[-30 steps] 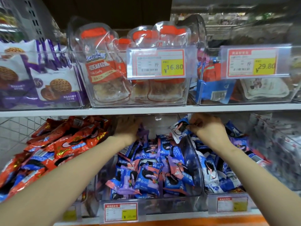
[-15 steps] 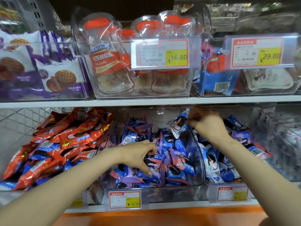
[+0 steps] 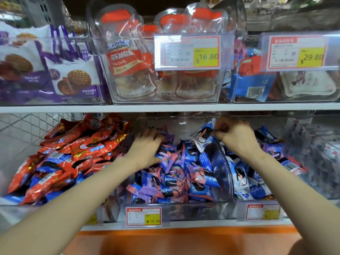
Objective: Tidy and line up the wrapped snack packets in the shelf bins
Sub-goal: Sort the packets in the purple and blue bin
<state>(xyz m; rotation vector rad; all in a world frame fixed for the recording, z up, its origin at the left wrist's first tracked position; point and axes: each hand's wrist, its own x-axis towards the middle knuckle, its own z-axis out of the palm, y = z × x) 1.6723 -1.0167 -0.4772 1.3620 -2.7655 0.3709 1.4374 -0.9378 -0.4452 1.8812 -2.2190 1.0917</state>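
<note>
The clear middle bin (image 3: 223, 162) on the lower shelf holds a jumbled heap of blue, purple and pink snack packets (image 3: 176, 177). My left hand (image 3: 147, 148) reaches into the back left of that heap, fingers above and thumb below, curled round a few of the packets. My right hand (image 3: 235, 137) pinches one blue-and-white packet (image 3: 203, 138) by its edge and holds it upright over the wall between the middle bin and the right bin. The right bin holds more blue-and-white packets (image 3: 244, 183).
Red and blue packets (image 3: 73, 153) are piled loosely in the left bin. The white upper shelf board (image 3: 165, 107) runs close above my hands and carries clear bins of waffle bags (image 3: 70, 80) and candy jars-shaped bags (image 3: 128, 61). Price tags (image 3: 143, 216) front the lower bins.
My left hand moved from the front of the middle bin to its back left, into the packets. My right hand stays at the divider with the same blue-and-white packet.
</note>
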